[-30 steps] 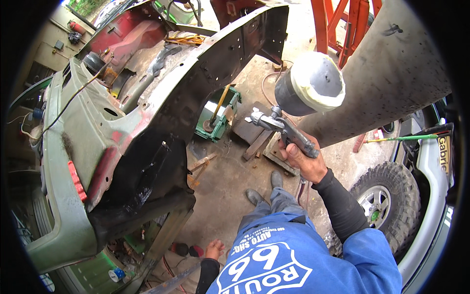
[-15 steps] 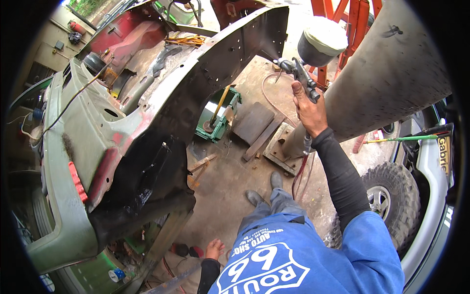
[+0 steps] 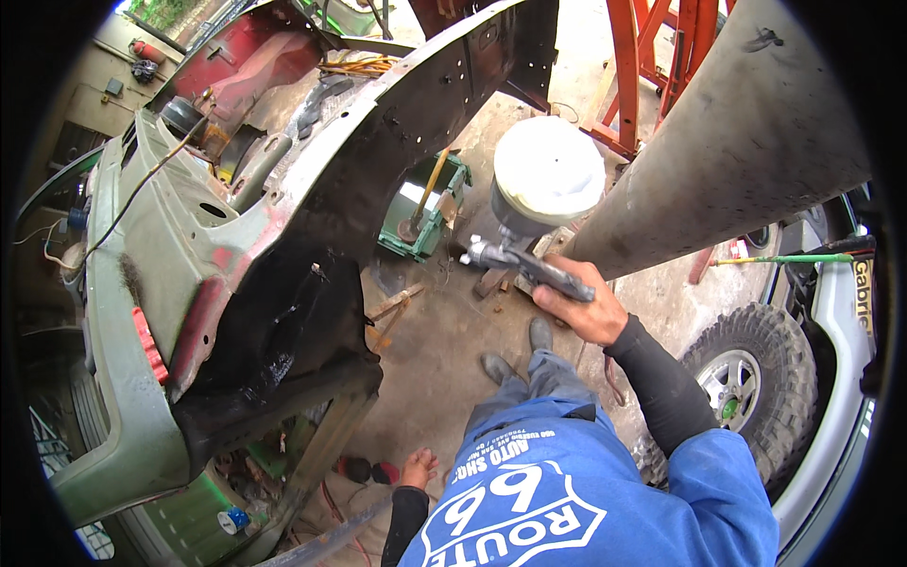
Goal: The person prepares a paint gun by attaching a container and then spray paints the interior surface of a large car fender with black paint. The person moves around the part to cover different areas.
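My right hand [image 3: 593, 300] is wrapped round the grip of a paint spray gun [image 3: 520, 262]. A dark cup with a white lid [image 3: 550, 168] sits on top of the gun. Its nozzle points left toward the black-coated inner side of a vehicle body panel [image 3: 312, 274], with a gap between them. Low beside my body hangs my left hand [image 3: 417, 469], empty, its fingers loosely bent and apart.
A thick grey column [image 3: 718, 142] rises at my right, with an orange metal frame [image 3: 628, 85] behind it. At right is a vehicle with a knobby tire [image 3: 784, 378]. A green crate [image 3: 411, 248] and wood scraps [image 3: 392, 302] lie on the floor.
My right hand has brought the spray gun down and nearer to me, from the panel's far end toward its middle. My left hand stays low, with its fingers slightly more spread.
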`<control>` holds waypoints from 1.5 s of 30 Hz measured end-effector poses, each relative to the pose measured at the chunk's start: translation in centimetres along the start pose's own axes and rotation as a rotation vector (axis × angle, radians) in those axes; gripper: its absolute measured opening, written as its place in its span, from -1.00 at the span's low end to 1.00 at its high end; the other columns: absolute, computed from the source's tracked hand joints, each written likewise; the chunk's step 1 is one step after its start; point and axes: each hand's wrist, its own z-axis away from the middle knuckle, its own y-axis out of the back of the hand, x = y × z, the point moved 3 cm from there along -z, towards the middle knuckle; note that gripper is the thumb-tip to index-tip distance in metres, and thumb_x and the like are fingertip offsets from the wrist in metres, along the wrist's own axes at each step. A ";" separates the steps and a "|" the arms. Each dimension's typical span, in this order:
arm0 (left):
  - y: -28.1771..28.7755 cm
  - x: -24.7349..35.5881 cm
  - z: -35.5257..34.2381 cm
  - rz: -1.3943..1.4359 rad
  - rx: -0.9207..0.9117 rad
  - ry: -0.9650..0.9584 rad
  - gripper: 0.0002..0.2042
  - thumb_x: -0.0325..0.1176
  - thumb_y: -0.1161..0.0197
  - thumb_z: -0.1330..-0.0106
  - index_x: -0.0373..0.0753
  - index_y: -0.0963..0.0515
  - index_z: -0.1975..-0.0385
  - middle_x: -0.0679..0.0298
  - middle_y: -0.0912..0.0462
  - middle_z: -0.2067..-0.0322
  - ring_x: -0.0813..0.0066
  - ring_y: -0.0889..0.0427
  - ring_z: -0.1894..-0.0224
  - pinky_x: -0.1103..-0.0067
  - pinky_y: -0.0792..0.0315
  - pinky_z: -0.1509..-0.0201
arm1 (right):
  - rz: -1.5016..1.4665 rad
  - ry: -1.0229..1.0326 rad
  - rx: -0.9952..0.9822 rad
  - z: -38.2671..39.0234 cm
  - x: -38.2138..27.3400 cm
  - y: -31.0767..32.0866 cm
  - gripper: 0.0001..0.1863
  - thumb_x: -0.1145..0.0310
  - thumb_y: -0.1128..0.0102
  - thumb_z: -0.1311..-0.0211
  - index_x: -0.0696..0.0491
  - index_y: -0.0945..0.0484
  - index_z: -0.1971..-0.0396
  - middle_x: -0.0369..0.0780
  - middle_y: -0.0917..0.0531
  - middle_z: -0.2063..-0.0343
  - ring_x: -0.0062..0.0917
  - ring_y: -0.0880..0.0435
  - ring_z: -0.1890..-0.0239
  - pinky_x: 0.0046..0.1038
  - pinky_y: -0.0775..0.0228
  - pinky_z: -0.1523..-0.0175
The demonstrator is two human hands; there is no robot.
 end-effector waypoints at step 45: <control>2.7 -2.2 -2.3 -0.235 -0.088 -0.101 -0.50 -0.19 -0.07 -0.44 -0.34 -0.28 -0.27 0.10 -0.58 0.05 0.34 -0.63 0.08 0.42 -0.54 0.17 | 0.193 0.206 0.760 -10.7 -0.5 7.0 -0.43 -0.17 -0.13 -0.30 0.16 -0.50 0.34 -0.29 -0.46 0.64 -0.58 -0.40 0.52 -0.44 -0.30 0.36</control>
